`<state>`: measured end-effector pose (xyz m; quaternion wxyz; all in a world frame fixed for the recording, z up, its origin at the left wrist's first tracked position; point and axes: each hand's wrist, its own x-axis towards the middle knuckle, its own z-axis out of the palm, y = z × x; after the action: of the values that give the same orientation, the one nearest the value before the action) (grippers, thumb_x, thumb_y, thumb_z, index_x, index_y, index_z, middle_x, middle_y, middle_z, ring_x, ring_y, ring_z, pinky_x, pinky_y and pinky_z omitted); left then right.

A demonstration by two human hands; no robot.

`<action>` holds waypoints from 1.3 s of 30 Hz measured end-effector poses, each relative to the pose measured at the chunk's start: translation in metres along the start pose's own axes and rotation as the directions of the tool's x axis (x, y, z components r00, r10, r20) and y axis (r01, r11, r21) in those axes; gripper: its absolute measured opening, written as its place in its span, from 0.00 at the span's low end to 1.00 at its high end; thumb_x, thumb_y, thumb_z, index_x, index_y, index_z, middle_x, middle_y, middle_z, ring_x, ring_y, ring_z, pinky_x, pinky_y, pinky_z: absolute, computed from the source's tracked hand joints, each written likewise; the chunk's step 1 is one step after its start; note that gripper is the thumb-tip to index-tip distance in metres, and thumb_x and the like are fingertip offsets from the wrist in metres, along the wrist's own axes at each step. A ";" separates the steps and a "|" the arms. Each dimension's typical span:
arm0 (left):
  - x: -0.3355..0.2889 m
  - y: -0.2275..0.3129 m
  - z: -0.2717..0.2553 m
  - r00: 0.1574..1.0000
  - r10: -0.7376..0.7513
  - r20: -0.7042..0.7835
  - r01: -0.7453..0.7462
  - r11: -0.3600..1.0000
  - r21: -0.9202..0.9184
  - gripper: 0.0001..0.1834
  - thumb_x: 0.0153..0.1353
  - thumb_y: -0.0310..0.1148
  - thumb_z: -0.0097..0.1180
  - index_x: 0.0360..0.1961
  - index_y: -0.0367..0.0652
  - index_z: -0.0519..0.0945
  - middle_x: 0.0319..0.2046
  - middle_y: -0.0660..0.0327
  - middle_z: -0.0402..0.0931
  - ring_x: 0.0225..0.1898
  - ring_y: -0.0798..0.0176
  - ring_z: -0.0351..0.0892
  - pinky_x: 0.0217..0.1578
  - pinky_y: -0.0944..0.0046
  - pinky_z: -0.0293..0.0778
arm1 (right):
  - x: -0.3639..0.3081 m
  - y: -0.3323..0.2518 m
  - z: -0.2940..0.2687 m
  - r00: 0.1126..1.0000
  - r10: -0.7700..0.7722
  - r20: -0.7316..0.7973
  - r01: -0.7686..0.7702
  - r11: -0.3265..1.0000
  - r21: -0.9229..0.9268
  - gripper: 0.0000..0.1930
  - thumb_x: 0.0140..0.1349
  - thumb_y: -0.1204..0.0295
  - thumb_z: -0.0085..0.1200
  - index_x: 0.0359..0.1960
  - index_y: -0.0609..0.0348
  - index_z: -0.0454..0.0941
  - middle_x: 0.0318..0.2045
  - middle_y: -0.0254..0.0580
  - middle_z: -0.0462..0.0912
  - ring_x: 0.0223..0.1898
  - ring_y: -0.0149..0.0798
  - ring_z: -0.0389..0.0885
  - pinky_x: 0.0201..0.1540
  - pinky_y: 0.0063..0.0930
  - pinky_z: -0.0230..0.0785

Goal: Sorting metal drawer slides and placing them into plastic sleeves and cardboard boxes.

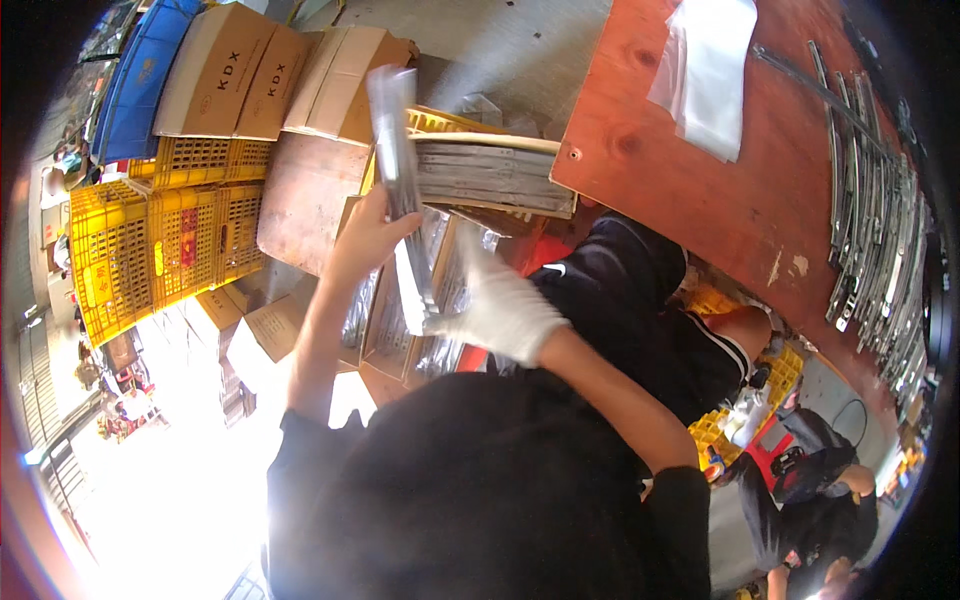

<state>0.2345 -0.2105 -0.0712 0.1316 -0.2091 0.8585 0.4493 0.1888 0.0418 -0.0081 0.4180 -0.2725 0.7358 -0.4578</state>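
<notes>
A long, shiny bundle of metal rails, like drawer slides in clear plastic [393, 125], stands tilted in front of me. My bare left hand [370, 238] is closed around its middle. At its lower end is my right hand [505, 312], in a white glove, with its fingers bent against the bundle; motion smears them a little. Below both hands, an open carton [385, 338] holds several similar plastic-wrapped rails. Just beyond, grey metal rails [485, 175] lie stacked in another open carton.
Closed cardboard boxes [225, 75], yellow crates [205, 235] and a blue crate [148, 80] are stacked at left. On the right, a reddish-brown board [620, 120] bears clear plastic bags [708, 75] and many loose metal rails [870, 215]. Another person [815, 520] is at lower right.
</notes>
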 end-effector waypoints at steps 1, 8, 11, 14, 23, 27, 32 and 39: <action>-0.015 0.036 0.010 0.990 -0.096 -0.107 0.078 0.983 -0.165 0.18 0.60 0.33 0.64 0.45 0.32 0.75 0.35 0.57 0.80 0.35 0.63 0.80 0.39 0.61 0.78 | 0.013 -0.010 0.011 0.995 0.072 0.066 -0.065 0.993 -0.094 0.56 0.49 0.61 0.73 0.72 0.67 0.45 0.63 0.74 0.64 0.54 0.64 0.77 0.58 0.49 0.71; -0.051 0.061 0.030 0.970 -0.239 -0.052 0.205 0.910 -0.360 0.23 0.63 0.38 0.65 0.52 0.31 0.76 0.36 0.57 0.83 0.34 0.63 0.83 0.36 0.65 0.79 | 0.006 0.017 -0.009 0.993 0.100 -0.064 -0.116 0.937 -0.330 0.17 0.60 0.78 0.49 0.52 0.69 0.67 0.36 0.64 0.83 0.39 0.61 0.85 0.43 0.53 0.76; -0.065 0.112 0.019 0.876 0.483 -0.006 -0.332 0.611 0.719 0.46 0.40 0.40 0.76 0.63 0.44 0.72 0.62 0.48 0.70 0.63 0.42 0.69 0.61 0.44 0.67 | -0.036 0.028 -0.062 0.990 0.143 -0.002 -0.139 0.957 -0.254 0.16 0.53 0.78 0.51 0.44 0.67 0.79 0.36 0.66 0.84 0.43 0.62 0.84 0.46 0.52 0.76; -0.028 0.120 0.050 0.595 0.562 0.574 -0.800 0.342 0.494 0.45 0.52 0.41 0.68 0.68 0.37 0.63 0.64 0.47 0.67 0.68 0.42 0.63 0.70 0.40 0.55 | -0.047 0.034 -0.071 0.993 -0.113 0.028 0.114 0.899 -0.422 0.11 0.52 0.69 0.54 0.35 0.58 0.85 0.35 0.55 0.86 0.37 0.59 0.85 0.42 0.50 0.77; 0.109 0.089 0.082 0.425 0.478 0.769 -0.903 0.171 0.393 0.26 0.66 0.39 0.56 0.63 0.37 0.73 0.56 0.42 0.75 0.52 0.39 0.75 0.53 0.48 0.75 | -0.024 0.099 -0.066 0.897 0.030 -0.441 -0.302 0.769 -0.563 0.11 0.50 0.68 0.59 0.31 0.60 0.87 0.30 0.52 0.87 0.37 0.55 0.87 0.39 0.44 0.79; 0.128 0.097 0.067 0.450 0.518 0.727 -0.885 0.152 0.439 0.26 0.66 0.38 0.57 0.61 0.36 0.74 0.55 0.42 0.76 0.51 0.39 0.75 0.52 0.49 0.75 | -0.081 0.077 -0.073 0.854 0.111 -0.508 -0.339 0.860 -0.382 0.15 0.55 0.65 0.54 0.36 0.62 0.85 0.34 0.56 0.86 0.40 0.59 0.85 0.43 0.48 0.77; 0.139 0.088 0.040 0.530 0.556 0.640 -0.833 0.201 0.515 0.25 0.65 0.38 0.57 0.60 0.36 0.74 0.54 0.42 0.76 0.49 0.39 0.76 0.51 0.49 0.76 | -0.134 0.071 -0.075 0.815 0.195 -0.545 -0.395 0.876 -0.277 0.19 0.59 0.61 0.52 0.43 0.62 0.82 0.39 0.59 0.85 0.45 0.61 0.82 0.49 0.51 0.74; 0.136 0.068 -0.017 0.672 0.596 0.440 -0.700 0.316 0.641 0.24 0.64 0.37 0.58 0.58 0.35 0.75 0.52 0.42 0.77 0.47 0.40 0.77 0.48 0.49 0.76 | -0.210 0.071 -0.060 0.643 0.305 -0.703 -0.516 0.850 -0.103 0.21 0.60 0.57 0.51 0.43 0.62 0.82 0.39 0.60 0.84 0.45 0.61 0.83 0.49 0.52 0.74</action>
<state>0.0819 -0.2229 -0.0689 0.0682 0.2581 0.9616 0.0630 0.2414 0.2635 0.0184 0.1772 0.0256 0.9369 -0.3004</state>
